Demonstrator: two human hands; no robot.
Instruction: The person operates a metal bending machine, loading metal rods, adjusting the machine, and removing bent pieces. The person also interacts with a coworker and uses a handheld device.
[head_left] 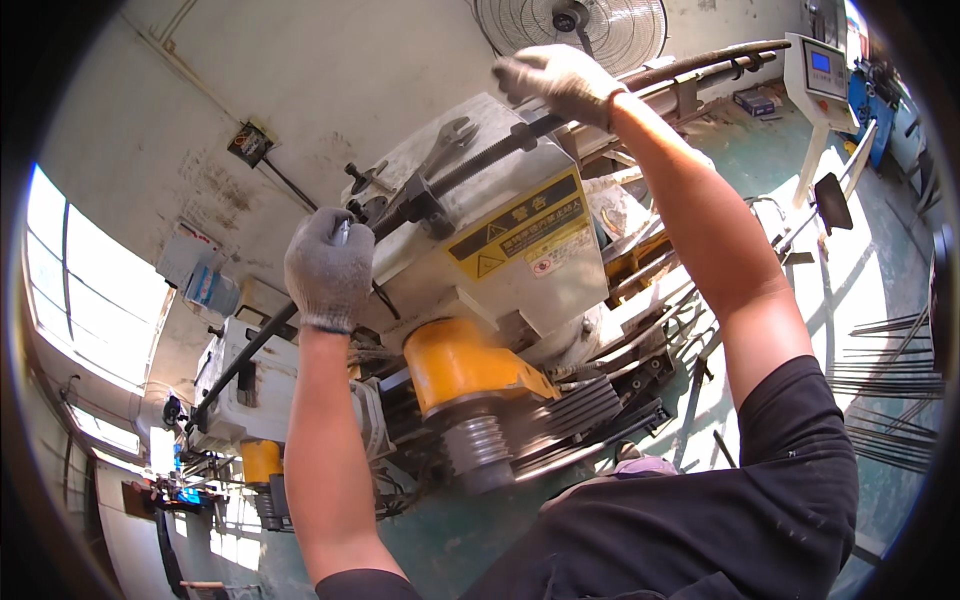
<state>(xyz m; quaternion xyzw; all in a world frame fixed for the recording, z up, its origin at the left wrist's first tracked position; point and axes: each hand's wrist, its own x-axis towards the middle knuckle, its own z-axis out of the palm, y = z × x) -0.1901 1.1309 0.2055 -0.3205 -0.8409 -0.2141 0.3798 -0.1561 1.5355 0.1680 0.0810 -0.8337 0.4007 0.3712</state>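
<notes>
My left hand (330, 268), in a grey work glove, is closed beside a long dark bar. A bit of shiny metal shows by its thumb, but what it grips is mostly hidden. My right hand (568, 82), gloved too, is over the upper part of the bar, its fingers smeared by motion. Between the hands runs a threaded rod (485, 160), passing through a dark clamp block (425, 207) on a white machine housing (535, 290). A large open-ended wrench (447, 145) lies on top of the housing, next to a small T-shaped metal handle (368, 178).
Below the housing sits a yellow machine part (455, 365) above a ribbed metal cylinder (478, 445). A round fan (570, 18) stands at the top. To the right are a control box with a screen (822, 68) and several thin rods (890, 360). Another white machine (245, 375) stands left.
</notes>
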